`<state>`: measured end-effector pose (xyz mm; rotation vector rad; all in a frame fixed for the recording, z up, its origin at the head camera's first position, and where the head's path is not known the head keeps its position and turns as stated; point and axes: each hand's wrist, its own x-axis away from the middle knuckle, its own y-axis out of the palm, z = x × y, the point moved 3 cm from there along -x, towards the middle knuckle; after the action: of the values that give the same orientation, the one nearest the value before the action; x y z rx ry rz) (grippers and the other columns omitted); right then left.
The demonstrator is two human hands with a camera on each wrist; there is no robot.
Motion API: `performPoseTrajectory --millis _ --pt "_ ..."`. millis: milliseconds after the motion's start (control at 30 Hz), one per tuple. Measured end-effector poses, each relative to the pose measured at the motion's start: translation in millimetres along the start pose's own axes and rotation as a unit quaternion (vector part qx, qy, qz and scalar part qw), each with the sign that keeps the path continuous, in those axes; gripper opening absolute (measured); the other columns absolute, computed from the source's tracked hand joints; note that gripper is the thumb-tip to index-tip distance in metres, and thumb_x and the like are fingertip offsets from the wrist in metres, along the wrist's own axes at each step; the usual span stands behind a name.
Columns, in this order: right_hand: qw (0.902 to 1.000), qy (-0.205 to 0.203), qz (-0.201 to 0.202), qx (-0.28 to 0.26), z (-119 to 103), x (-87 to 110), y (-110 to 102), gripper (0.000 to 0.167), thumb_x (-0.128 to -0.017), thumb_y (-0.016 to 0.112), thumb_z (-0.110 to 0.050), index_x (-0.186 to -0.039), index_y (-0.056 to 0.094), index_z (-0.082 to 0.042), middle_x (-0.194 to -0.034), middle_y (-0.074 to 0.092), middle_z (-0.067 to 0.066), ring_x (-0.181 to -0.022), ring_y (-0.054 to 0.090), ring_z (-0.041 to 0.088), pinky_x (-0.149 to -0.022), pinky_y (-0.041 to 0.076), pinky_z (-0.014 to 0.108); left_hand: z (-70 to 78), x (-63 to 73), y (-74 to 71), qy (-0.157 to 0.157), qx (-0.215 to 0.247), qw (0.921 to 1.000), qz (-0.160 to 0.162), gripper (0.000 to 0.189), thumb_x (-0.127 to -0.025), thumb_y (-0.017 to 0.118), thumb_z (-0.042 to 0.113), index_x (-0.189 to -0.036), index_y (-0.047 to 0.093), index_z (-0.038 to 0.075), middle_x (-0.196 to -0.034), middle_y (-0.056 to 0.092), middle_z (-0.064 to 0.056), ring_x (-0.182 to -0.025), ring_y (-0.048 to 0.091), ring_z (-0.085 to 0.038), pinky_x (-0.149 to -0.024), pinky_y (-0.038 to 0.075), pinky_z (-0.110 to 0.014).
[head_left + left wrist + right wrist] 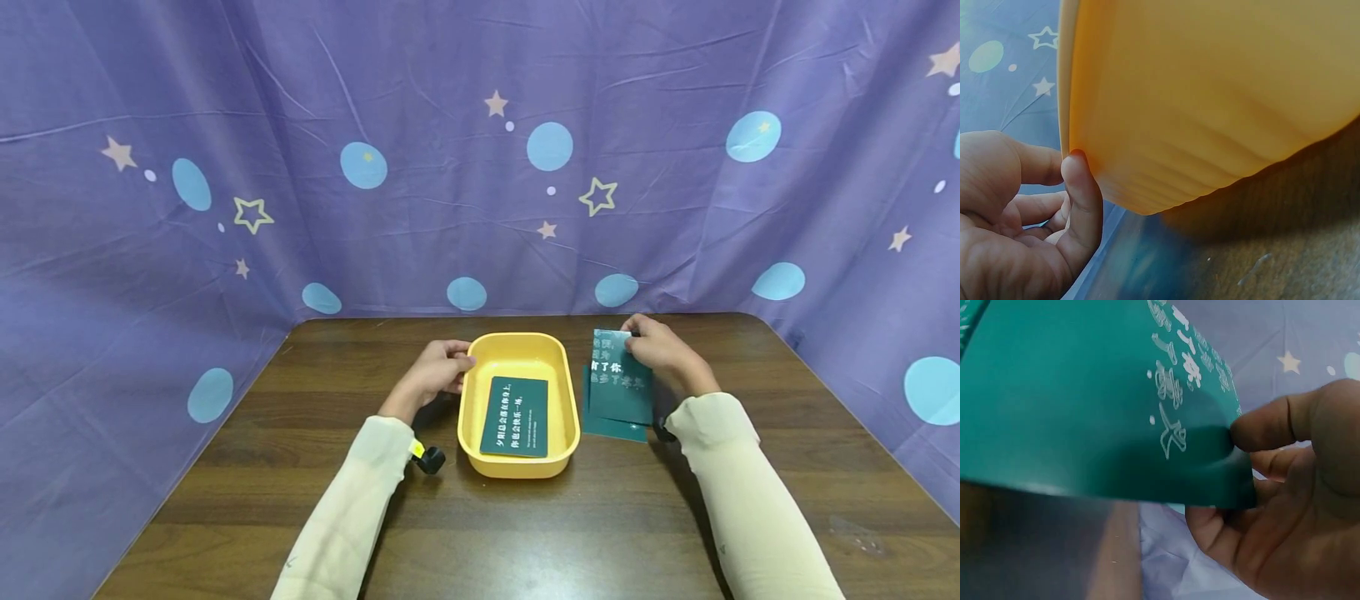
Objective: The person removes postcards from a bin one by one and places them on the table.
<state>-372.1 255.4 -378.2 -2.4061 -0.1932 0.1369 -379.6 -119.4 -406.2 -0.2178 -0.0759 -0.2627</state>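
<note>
My left hand [441,367] pinches the left rim of a yellow plastic tray [517,343]; the left wrist view shows thumb and finger on the tray's edge [1067,81]. Inside the tray lies a dark green card [517,417] with white writing. To the right, my right hand [663,350] holds another green card [618,383] by its far right corner, and the right wrist view shows the thumb on the lettered face of this card [1085,406]. Under it on the table, partly covered, lies a further green card [611,429].
The brown wooden table [540,542] has a purple curtain [450,233] with stars and blue dots behind and beside it. A small clear scrap [858,533] lies near the table's right side. A black wrist camera [430,460] sits by the tray's left side.
</note>
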Motion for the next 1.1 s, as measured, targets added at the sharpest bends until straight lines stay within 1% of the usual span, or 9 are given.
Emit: performPoseTrajectory --millis 67,167,233,300,367,467,600,800,1100 --pt "0.9995 0.009 -0.025 -0.015 3 -0.1 5 0.023 -0.097 0.048 -0.005 -0.119 0.050 0.002 -0.112 0.050 0.018 -0.101 0.049 0.031 -0.078 0.044 0.037 -0.4 -0.4 -0.2 0.000 0.000 1.0000 0.000 0.039 -0.102 0.059 0.006 -0.139 0.056 -0.003 -0.106 0.060 -0.021 -0.064 0.058 -0.013 -0.054 0.057 -0.023" --pt "0.9977 0.001 -0.068 0.007 4 -0.2 8 0.035 -0.090 0.057 -0.001 -0.124 0.048 0.004 -0.117 0.051 0.021 -0.104 0.048 0.033 -0.082 0.045 0.040 -0.1 -0.3 0.1 0.001 -0.001 1.0000 -0.001 0.039 -0.101 0.059 0.006 -0.139 0.056 -0.003 -0.107 0.060 -0.021 -0.063 0.058 -0.013 -0.054 0.056 -0.023" --pt "0.9951 -0.004 -0.095 0.026 5 0.0 10 0.043 -0.086 0.063 0.001 -0.127 0.047 0.005 -0.122 0.052 0.022 -0.110 0.048 0.034 -0.088 0.046 0.043 0.3 -0.1 0.4 0.001 -0.001 1.0000 -0.002 0.039 -0.102 0.059 0.006 -0.140 0.056 -0.003 -0.107 0.060 -0.021 -0.063 0.058 -0.013 -0.054 0.056 -0.023" --pt "0.9922 -0.011 -0.116 0.043 5 0.4 10 0.049 -0.083 0.067 0.003 -0.127 0.048 0.007 -0.125 0.053 0.025 -0.112 0.048 0.037 -0.092 0.047 0.048 0.7 -0.1 0.6 0.003 -0.001 1.0000 -0.002 0.040 -0.102 0.059 0.006 -0.140 0.055 -0.004 -0.107 0.060 -0.021 -0.063 0.058 -0.012 -0.054 0.056 -0.022" --pt "0.9903 -0.021 -0.120 0.067 5 0.1 11 0.050 -0.082 0.072 0.003 -0.127 0.050 0.006 -0.128 0.055 0.026 -0.117 0.049 0.038 -0.097 0.047 0.053 0.5 -0.4 0.5 0.004 0.000 1.0000 -0.002 0.040 -0.102 0.059 0.006 -0.140 0.055 -0.004 -0.107 0.060 -0.021 -0.063 0.057 -0.012 -0.053 0.056 -0.022" --pt "0.9883 -0.030 -0.120 0.089 5 -0.7 11 0.051 -0.082 0.076 0.002 -0.127 0.053 0.008 -0.128 0.057 0.027 -0.119 0.050 0.041 -0.101 0.046 0.058 -0.1 -0.8 0.0 0.003 0.000 1.0000 -0.002 0.041 -0.102 0.060 0.006 -0.141 0.055 -0.004 -0.107 0.060 -0.021 -0.063 0.057 -0.012 -0.053 0.056 -0.022" --pt "0.9867 -0.023 -0.123 0.104 4 -1.0 12 0.053 -0.081 0.079 0.000 -0.129 0.055 0.007 -0.130 0.057 0.027 -0.122 0.050 0.043 -0.104 0.044 0.062 -0.7 -0.6 -0.5 0.002 -0.001 1.0000 -0.002 0.042 -0.102 0.060 0.007 -0.141 0.054 -0.004 -0.108 0.060 -0.021 -0.063 0.057 -0.012 -0.053 0.056 -0.022" --pt "0.9840 -0.007 -0.126 0.125 7 -1.5 16 0.054 -0.080 0.081 -0.003 -0.129 0.058 0.006 -0.129 0.058 0.028 -0.120 0.052 0.043 -0.103 0.046 0.061 -1.2 0.0 -0.1 -0.002 0.000 1.0000 -0.003 0.042 -0.102 0.061 0.007 -0.141 0.054 -0.004 -0.108 0.060 -0.022 -0.064 0.057 -0.013 -0.054 0.057 -0.023" --pt "0.9769 -0.015 -0.124 0.173 9 -5.8 20 0.053 -0.081 0.082 -0.008 -0.128 0.061 0.007 -0.121 0.062 0.024 -0.113 0.056 0.039 -0.100 0.049 0.059 1.9 1.8 0.4 -0.002 0.001 1.0000 -0.002 0.042 -0.102 0.060 0.007 -0.142 0.053 -0.004 -0.109 0.060 -0.023 -0.062 0.056 -0.013 -0.053 0.056 -0.023"
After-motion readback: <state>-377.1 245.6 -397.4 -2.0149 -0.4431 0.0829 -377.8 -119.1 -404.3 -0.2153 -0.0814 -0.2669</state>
